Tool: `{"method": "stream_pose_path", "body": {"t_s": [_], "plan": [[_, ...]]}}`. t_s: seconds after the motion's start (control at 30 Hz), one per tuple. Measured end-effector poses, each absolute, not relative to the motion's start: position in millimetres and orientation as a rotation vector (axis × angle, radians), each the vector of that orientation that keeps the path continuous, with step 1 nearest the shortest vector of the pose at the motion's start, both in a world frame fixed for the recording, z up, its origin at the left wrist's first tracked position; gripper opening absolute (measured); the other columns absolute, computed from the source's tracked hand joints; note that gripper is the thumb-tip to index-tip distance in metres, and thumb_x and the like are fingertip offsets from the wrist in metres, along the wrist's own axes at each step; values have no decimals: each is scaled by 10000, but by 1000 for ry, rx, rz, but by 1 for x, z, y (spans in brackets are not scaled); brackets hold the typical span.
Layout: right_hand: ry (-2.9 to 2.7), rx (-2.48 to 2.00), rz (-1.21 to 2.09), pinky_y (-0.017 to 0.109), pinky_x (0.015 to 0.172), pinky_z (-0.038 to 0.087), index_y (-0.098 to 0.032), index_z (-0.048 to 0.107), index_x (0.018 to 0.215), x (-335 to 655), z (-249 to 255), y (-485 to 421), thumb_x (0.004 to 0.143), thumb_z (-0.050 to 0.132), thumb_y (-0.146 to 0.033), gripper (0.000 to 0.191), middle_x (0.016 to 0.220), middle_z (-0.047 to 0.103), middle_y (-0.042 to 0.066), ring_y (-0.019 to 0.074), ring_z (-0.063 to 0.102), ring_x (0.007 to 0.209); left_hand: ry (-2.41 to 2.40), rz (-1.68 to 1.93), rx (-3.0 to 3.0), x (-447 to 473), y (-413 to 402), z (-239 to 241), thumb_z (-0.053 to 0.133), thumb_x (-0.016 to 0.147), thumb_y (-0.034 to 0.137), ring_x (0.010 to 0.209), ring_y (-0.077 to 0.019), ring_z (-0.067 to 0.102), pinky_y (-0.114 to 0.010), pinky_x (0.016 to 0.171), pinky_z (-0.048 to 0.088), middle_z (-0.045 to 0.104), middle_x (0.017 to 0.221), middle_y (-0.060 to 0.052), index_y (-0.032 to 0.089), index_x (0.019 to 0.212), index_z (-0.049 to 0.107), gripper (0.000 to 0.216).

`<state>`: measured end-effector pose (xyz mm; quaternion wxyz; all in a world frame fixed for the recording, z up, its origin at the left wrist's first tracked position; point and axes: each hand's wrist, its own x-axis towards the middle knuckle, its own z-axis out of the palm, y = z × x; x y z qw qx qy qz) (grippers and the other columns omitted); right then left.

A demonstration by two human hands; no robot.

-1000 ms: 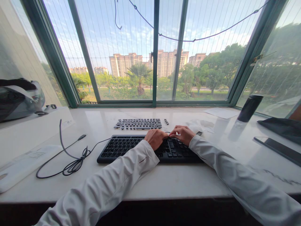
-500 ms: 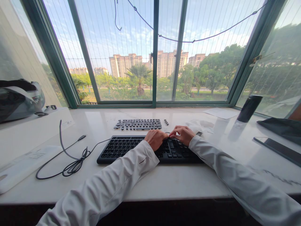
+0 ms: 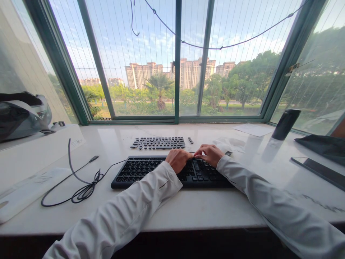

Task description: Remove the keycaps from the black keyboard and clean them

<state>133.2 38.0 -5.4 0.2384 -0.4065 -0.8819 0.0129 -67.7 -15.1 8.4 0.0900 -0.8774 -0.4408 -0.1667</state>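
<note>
A black keyboard [image 3: 140, 168] lies on the white tabletop, and most of its left part shows bare key sockets without caps. My left hand [image 3: 178, 160] rests over the middle of it, fingers curled and pointing right. From the other side my right hand [image 3: 210, 154] meets it at the keyboard's back edge, with thumb and fingers pinched together. The fingertips of both hands touch or nearly touch; whatever is between them is too small to make out. Behind the keyboard, loose black keycaps [image 3: 161, 142] are laid out in rows. A few black keys remain on its right part.
A coiled black cable [image 3: 86, 190] lies left of the keyboard, beside a long white object [image 3: 29, 189]. Right of my hands are crumpled clear plastic [image 3: 230, 144], white paper [image 3: 252, 130], a black cylinder [image 3: 286, 124] and a phone [image 3: 319, 171]. A window [image 3: 176, 72] stands behind.
</note>
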Motion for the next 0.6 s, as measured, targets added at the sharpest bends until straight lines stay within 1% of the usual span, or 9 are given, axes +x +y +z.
{"method": "stream_pose_path", "body": {"t_s": [0.2,0.5,0.6], "plan": [[-2415,-1137,34,243,641,389,-253,732,817,132,-3,35,765,623,-331,144,770,641,6,112,525,626,-1223,-479,-2585,-70,-11,5,460,833,185,810,-201,651,-248,596,406,706,864,-21,290,971,658,264],[-2411,-1132,16,237,633,383,-257,734,824,131,-3,34,766,625,-343,151,768,645,4,107,527,619,-1241,-461,-2599,-69,-12,6,450,852,206,823,-185,642,-242,647,424,702,881,-36,274,1002,656,264],[-2418,-1124,7,230,627,380,-258,732,820,132,-4,35,764,629,-341,144,770,644,0,103,526,620,-1234,-447,-2605,-69,-12,5,445,859,231,821,-190,642,-244,641,426,702,867,-30,286,1001,657,261]]}}
